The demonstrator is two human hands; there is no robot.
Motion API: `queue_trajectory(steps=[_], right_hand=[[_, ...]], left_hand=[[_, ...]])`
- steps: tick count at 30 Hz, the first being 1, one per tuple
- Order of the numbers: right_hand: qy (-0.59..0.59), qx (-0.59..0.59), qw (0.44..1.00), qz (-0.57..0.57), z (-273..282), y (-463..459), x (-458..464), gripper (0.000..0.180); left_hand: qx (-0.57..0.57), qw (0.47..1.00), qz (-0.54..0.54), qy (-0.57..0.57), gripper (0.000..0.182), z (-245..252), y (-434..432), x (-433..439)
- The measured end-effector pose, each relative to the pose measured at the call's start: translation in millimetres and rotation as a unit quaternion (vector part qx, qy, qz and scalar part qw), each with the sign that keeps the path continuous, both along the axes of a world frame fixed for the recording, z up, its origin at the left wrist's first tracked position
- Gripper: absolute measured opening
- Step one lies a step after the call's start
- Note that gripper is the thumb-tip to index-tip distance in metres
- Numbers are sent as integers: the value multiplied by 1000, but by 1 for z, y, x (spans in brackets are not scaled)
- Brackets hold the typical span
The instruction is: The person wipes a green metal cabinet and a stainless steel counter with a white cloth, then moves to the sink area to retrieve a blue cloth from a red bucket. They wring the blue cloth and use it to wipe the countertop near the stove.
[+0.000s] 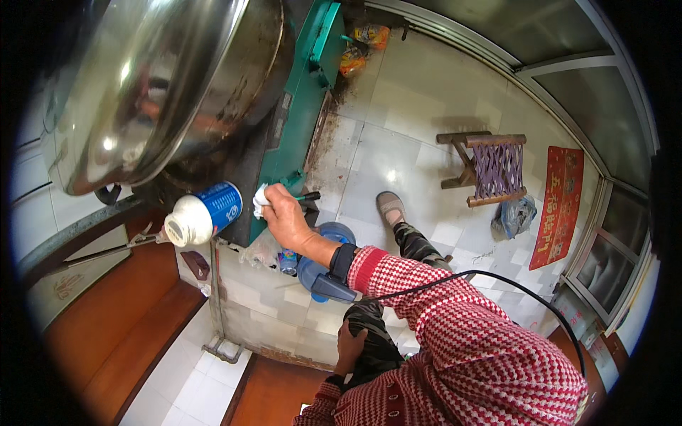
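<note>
My right hand (285, 210), with a dark strap at the wrist, grips a crumpled white cloth or tissue (261, 201). It is at the edge of the green-fronted stove (290, 138). A black-tipped handle (311, 196) shows just beyond the fingers. To the left of this hand is a white plastic bottle (192, 221) with a blue label, its cap towards me. My left hand (350, 343) rests on my thigh in camouflage trousers (375, 335), thumb apart from the fingers and nothing seen in it.
A large shiny metal pot (160, 90) fills the upper left. Blue plastic containers (314, 266) and a clear plastic bag (264, 250) lie beneath my right forearm. On the tiled floor stand a folding stool (498, 169), a blue-grey bag (516, 215) and a red mat (557, 207).
</note>
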State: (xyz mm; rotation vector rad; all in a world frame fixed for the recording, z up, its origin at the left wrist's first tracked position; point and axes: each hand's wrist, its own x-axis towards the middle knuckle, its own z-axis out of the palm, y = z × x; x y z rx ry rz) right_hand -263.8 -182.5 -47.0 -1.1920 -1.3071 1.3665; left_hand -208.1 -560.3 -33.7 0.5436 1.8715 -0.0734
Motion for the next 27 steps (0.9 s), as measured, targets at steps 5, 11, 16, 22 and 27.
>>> queue_trajectory(steps=[5, 11, 16, 22, 27], right_hand=[[-20, -9, 993, -114, -2, 38, 10, 15], [-84, 88, 983, -140, -22, -33, -23, 12], [-89, 89, 981, -148, -34, -78, -44, 10], [-99, 99, 959, -246, -29, 45, -14, 7], [-64, 68, 989, -117, -15, -69, -34, 11]], left_hand=[[-31, 992, 89, -79, 67, 9, -44, -14], [19, 993, 97, -66, 52, 19, -90, -22], [-12, 991, 111, -71, 52, 14, -141, -59], [-23, 995, 100, -14, 49, 9, -174, -71], [-56, 996, 56, -34, 54, 21, -144, -51]])
